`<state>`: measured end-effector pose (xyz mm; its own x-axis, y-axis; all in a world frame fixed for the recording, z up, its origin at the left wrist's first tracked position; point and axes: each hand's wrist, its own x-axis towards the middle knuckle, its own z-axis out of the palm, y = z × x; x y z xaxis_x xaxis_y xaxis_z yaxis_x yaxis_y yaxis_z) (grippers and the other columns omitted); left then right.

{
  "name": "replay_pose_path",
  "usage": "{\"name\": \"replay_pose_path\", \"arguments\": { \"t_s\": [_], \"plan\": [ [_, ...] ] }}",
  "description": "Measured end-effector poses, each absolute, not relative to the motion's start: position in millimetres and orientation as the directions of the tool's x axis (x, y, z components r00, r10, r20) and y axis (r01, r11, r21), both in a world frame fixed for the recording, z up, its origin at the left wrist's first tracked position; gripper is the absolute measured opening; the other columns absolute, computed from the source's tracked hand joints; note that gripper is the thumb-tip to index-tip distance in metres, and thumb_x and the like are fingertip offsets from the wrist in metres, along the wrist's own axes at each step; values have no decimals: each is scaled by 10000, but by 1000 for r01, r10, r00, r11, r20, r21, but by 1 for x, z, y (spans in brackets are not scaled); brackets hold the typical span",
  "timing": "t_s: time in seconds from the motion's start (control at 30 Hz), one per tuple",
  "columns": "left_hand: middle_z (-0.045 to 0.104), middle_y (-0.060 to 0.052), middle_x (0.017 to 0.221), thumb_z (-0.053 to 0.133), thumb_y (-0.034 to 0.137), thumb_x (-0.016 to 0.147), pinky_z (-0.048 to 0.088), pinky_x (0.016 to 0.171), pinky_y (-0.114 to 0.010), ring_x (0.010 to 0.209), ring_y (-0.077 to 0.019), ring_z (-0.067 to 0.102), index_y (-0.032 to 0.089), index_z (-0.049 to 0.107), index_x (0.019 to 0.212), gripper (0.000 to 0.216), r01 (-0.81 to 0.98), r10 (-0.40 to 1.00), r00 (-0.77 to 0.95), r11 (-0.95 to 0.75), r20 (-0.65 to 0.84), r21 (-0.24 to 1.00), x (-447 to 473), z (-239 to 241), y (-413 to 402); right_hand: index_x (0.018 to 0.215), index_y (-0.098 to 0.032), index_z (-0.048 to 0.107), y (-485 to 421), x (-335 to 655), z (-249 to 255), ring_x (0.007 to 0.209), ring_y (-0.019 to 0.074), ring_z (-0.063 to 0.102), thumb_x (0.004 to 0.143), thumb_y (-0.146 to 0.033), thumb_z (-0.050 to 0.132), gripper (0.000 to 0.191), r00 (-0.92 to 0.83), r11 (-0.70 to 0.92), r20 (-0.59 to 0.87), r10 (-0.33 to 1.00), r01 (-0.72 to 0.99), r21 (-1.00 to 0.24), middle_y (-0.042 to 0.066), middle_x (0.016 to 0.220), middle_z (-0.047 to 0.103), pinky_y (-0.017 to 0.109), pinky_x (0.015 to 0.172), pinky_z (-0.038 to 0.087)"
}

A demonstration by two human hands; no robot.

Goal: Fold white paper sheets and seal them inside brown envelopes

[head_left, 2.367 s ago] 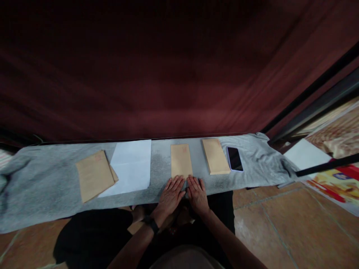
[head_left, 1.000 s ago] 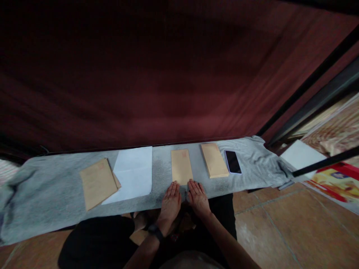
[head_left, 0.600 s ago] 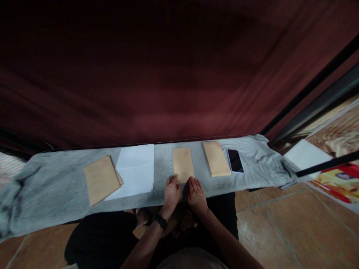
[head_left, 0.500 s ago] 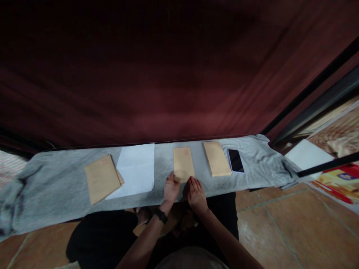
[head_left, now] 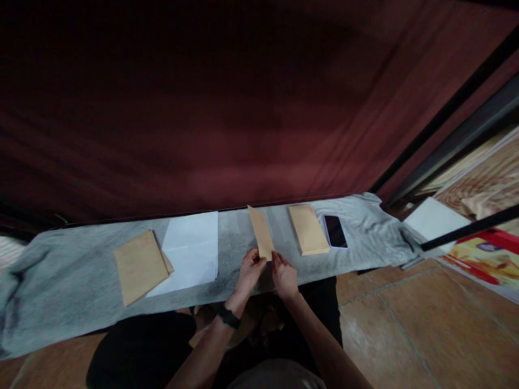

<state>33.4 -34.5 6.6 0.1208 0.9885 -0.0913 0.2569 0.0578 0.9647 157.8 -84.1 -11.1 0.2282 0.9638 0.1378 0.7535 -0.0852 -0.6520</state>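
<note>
A narrow brown envelope [head_left: 261, 231] is lifted and tilted above the grey cloth [head_left: 65, 270]. My left hand [head_left: 249, 270] pinches its near left corner. My right hand [head_left: 284, 275] has curled fingers that touch the envelope's near right corner. A black watch sits on my left wrist. Both hands are near the front edge of the cloth, at the middle.
A white sheet [head_left: 190, 249] and a larger brown envelope stack [head_left: 138, 265] lie left of my hands. Another brown envelope [head_left: 308, 229] and a dark phone [head_left: 334, 230] lie to the right. A dark red curtain [head_left: 227, 108] hangs behind. Tiled floor [head_left: 405, 329] shows at right.
My hands lay flat at the envelope's near end. They have since taken hold of its near corners and raised it off the cloth, tilted to the left.
</note>
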Motion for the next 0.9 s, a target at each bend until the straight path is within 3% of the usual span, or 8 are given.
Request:
{"name": "replay_pose_path", "arguments": {
  "t_s": [0.1, 0.17, 0.27, 0.4, 0.63, 0.73, 0.83, 0.9],
  "plan": [
    [742, -75, 1005, 706, 387, 798, 565, 820, -309, 928, -200, 711, 184, 660, 1094, 363, 106, 988, 76, 127, -136, 986, 44, 12, -39, 953, -189, 721, -74, 165, -2, 809, 197, 693, 905, -347, 565, 228, 397, -171, -76, 915, 209, -963, 92, 947, 759, 282, 747, 522],
    [734, -75, 1006, 729, 446, 783, 560, 819, -315, 929, -203, 707, 187, 636, 1160, 466, 42, 982, 9, 188, -189, 981, 45, 9, -44, 745, -200, 650, -72, 163, -3, 691, 180, 657, 836, -491, 620, 306, 413, -157, -200, 888, -137, -978, 47, 745, 711, 274, 668, 521],
    [732, -40, 856, 754, 477, 745, 563, 737, -318, 796, -199, 706, 174, 630, 1165, 532, -4, 959, -25, 281, -281, 960, 42, -1, -52, 665, -231, 545, -79, 149, -11, 553, 152, 600, 755, -648, 613, 432, 365, -171, -275, 889, -292, -941, -4, 599, 621, 267, 561, 513],
    [730, -21, 740, 840, 399, 615, 549, 619, -283, 650, -179, 686, 165, 699, 931, 418, 2, 934, 22, 356, -356, 935, 34, -14, -56, 652, -252, 489, -92, 129, -24, 539, 173, 622, 703, -727, 603, 492, 275, -219, -326, 904, -357, -908, 0, 565, 588, 293, 538, 538],
    [655, 32, 576, 825, 298, 612, 446, 401, -218, 441, -130, 591, 185, 682, 816, 274, 68, 909, -45, 417, -414, 906, 13, -18, -42, 796, -168, 666, -104, 148, -24, 676, 272, 710, 858, -639, 557, 487, 112, -263, -281, 953, -153, -953, 88, 673, 689, 467, 664, 604],
    [664, 31, 596, 807, 279, 635, 465, 403, -217, 454, -136, 614, 191, 666, 834, 259, 84, 907, -59, 420, -416, 904, 10, -19, -41, 958, -162, 730, -110, 164, -19, 998, 321, 704, 903, -544, 577, 416, 136, -199, -199, 971, -12, -980, 148, 949, 748, 538, 938, 547],
    [692, 15, 652, 780, 275, 671, 531, 460, -248, 497, -155, 657, 196, 643, 874, 258, 81, 908, -59, 419, -416, 904, 14, -22, -44, 1326, -200, 636, -115, 176, -19, 1377, 292, 482, 968, -394, 536, 419, 52, 30, 54, 997, 384, -923, 135, 1421, 593, 518, 1201, 309],
    [714, -1, 709, 754, 279, 700, 577, 527, -284, 538, -169, 687, 201, 627, 905, 253, 75, 909, -56, 416, -412, 906, 19, -25, -45, 1479, -226, 491, -117, 182, -23, 1451, 266, 389, 1008, -336, 478, 483, -125, 228, 199, 972, 702, -674, 100, 1550, 466, 514, 1232, 249]
  ]
}}
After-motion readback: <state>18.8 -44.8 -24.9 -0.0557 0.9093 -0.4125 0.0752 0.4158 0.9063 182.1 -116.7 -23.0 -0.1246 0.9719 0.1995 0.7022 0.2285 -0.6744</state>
